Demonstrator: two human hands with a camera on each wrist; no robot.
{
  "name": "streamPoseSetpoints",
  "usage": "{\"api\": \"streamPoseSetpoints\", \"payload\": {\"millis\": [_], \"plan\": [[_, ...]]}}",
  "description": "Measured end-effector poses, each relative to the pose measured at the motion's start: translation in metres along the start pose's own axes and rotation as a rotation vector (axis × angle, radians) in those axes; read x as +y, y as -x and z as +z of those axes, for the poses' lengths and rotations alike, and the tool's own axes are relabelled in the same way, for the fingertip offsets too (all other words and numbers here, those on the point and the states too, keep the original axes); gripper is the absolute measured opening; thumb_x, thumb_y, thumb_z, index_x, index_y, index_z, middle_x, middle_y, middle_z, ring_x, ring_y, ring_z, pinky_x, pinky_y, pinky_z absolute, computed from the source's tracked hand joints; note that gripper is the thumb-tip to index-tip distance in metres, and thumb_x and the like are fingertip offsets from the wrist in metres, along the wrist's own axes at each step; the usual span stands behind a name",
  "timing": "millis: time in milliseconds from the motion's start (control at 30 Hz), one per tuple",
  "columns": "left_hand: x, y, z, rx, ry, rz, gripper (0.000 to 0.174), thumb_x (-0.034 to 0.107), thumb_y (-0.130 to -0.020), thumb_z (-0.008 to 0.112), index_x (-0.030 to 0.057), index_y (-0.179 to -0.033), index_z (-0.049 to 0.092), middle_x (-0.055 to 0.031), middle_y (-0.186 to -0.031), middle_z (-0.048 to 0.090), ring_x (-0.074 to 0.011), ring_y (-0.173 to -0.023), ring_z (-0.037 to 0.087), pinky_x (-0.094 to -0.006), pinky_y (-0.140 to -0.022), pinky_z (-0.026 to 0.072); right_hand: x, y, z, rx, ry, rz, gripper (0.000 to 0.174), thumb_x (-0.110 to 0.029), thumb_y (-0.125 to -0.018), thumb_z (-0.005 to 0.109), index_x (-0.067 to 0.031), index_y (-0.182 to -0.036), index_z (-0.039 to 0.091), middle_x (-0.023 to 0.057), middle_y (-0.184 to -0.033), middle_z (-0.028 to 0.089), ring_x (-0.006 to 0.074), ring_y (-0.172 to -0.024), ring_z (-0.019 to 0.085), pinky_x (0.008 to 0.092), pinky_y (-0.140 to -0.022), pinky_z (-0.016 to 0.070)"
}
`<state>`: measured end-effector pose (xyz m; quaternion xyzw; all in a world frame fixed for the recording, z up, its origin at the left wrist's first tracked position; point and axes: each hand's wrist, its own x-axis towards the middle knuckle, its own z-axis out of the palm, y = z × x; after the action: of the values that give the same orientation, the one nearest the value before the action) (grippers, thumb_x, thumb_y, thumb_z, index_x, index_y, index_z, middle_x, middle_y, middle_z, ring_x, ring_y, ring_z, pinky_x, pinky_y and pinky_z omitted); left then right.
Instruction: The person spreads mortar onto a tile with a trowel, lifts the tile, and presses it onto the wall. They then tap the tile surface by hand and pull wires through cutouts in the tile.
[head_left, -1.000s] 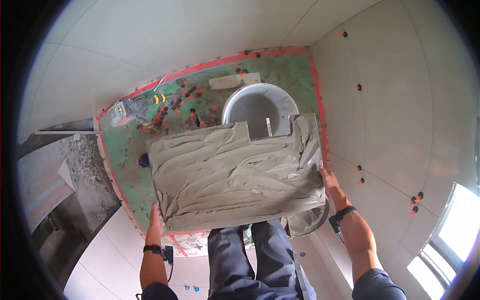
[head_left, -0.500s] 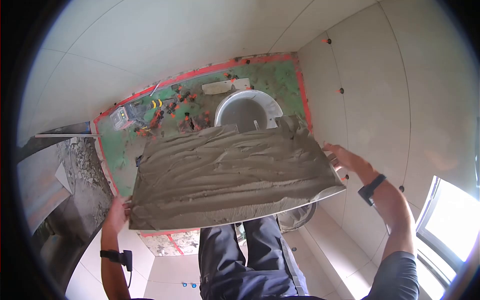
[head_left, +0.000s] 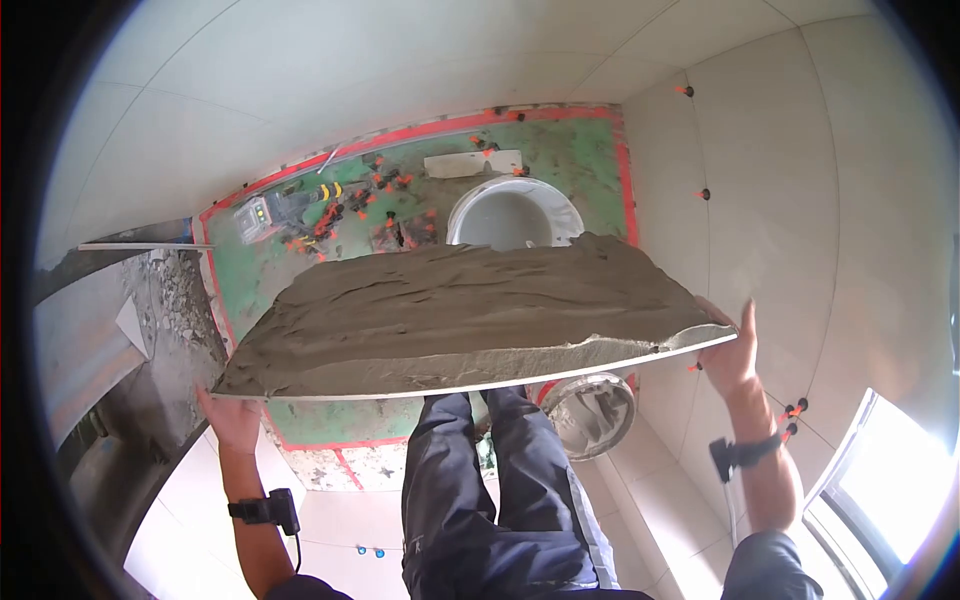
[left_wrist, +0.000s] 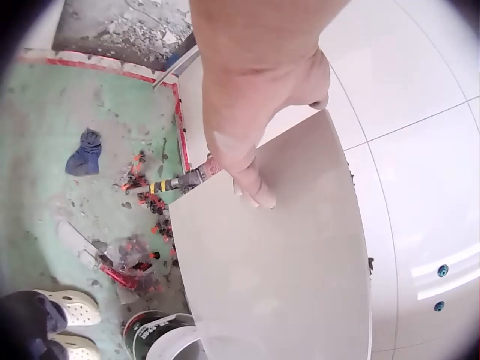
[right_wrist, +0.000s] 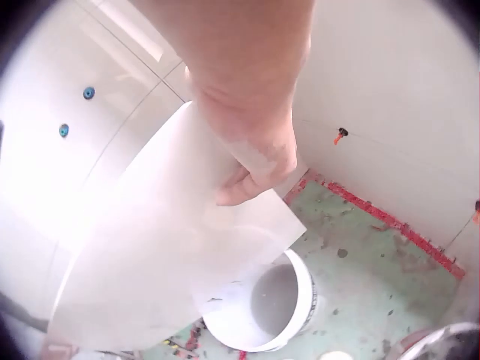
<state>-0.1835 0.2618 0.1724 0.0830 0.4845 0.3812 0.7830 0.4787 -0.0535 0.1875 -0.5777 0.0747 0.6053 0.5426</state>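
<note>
A large tile [head_left: 727, 338] spans the space in front of me, its upper face under a thick layer of grey tile adhesive [head_left: 480, 310]. It is tilted, with the pale near edge raised toward me. My left hand [head_left: 235, 425] grips its left end, and my right hand [head_left: 733, 360] holds the right end. From the left wrist, the fingers [left_wrist: 255, 187] press against the tile's smooth back face [left_wrist: 277, 270]. Seen in the right wrist view, curled fingers [right_wrist: 241, 186] rest on the same smooth side [right_wrist: 142, 255].
Beyond the tile stands a white bucket [head_left: 460, 215] holding greyish water. A smeared bucket [head_left: 625, 420] is near my legs. On the green floor lie a power tool [head_left: 262, 216], orange-black levelling clips [head_left: 325, 230], a tile strip [head_left: 450, 166] and a blue cloth [left_wrist: 84, 156]. Tiled walls [head_left: 760, 200] close in.
The tile has tipped up, its near edge rising and coming closer to me. Both hands have moved outward with its ends, and its far-side notch has gone out of sight.
</note>
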Motion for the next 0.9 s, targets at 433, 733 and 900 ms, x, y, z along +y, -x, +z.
{"api": "streamPoseSetpoints", "payload": {"millis": [433, 733, 900], "plan": [[-0.055, -0.011, -0.003, 0.227, 0.103, 0.288, 0.066, 0.056, -0.097, 0.041, 0.0043, -0.138, 0.048, -0.0097, -0.141, 0.053, -0.0261, -0.129, 0.049, -0.0401, -0.11, 0.0364, 0.069, 0.004, 0.026, 0.359, 0.22, -0.51, 0.073, -0.053, -0.101, 0.041, -0.0019, -0.15, 0.025, 0.0145, -0.143, 0.042, 0.0264, -0.13, 0.046, 0.0404, -0.104, 0.0414], [-0.155, -0.058, -0.003, 0.23, 0.223, 0.331, 0.057, 0.051, -0.1, 0.04, 0.0089, -0.139, 0.047, -0.0054, -0.14, 0.053, -0.0225, -0.131, 0.045, -0.0378, -0.11, 0.0363, 0.063, -0.001, 0.023, 0.456, 0.152, -0.467, 0.071, -0.059, -0.098, 0.041, -0.0103, -0.15, 0.031, 0.0086, -0.149, 0.037, 0.0252, -0.136, 0.037, 0.0445, -0.111, 0.0322], [-0.188, -0.005, -0.059, 0.355, 0.25, 0.33, 0.058, 0.051, -0.1, 0.04, 0.009, -0.139, 0.047, -0.0056, -0.138, 0.053, -0.0227, -0.13, 0.046, -0.0381, -0.109, 0.0367, 0.055, -0.005, 0.03, 0.592, 0.283, -0.462, 0.053, -0.055, -0.1, 0.039, -0.0125, -0.132, 0.041, 0.0089, -0.141, 0.042, 0.0251, -0.13, 0.044, 0.0476, -0.106, 0.0405]]}}
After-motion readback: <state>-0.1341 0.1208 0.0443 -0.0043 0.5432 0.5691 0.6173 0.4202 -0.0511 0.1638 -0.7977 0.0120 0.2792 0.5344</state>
